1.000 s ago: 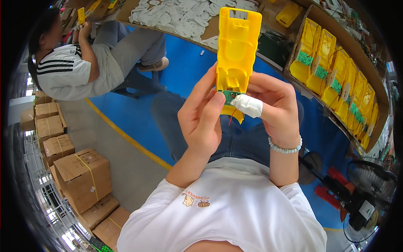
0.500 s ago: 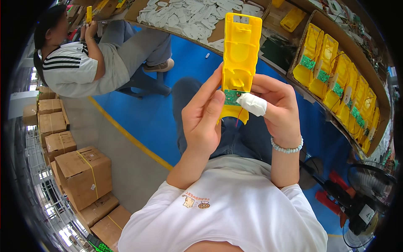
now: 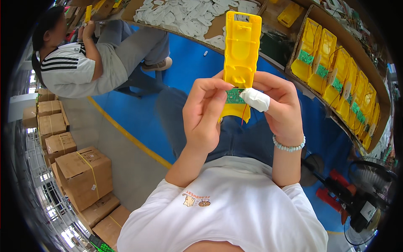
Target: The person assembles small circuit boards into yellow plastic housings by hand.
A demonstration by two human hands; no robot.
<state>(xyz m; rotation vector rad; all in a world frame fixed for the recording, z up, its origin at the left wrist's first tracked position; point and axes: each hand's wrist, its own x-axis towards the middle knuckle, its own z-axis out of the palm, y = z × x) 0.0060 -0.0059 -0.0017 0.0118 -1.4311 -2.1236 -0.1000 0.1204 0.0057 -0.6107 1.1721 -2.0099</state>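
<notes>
The left hand (image 3: 204, 113) and the right hand (image 3: 282, 107) hold a long yellow plastic shell (image 3: 240, 54) upright above the lap, in front of the worktop (image 3: 218, 26). The left fingers pinch a small green circuit board (image 3: 234, 96) set in the shell's lower part. The right hand grips the shell's right edge, its bandaged thumb (image 3: 256, 99) pressing on the board. Thin red wires (image 3: 244, 114) hang below. A tray (image 3: 380, 126) of matching yellow shells sits to the right.
</notes>
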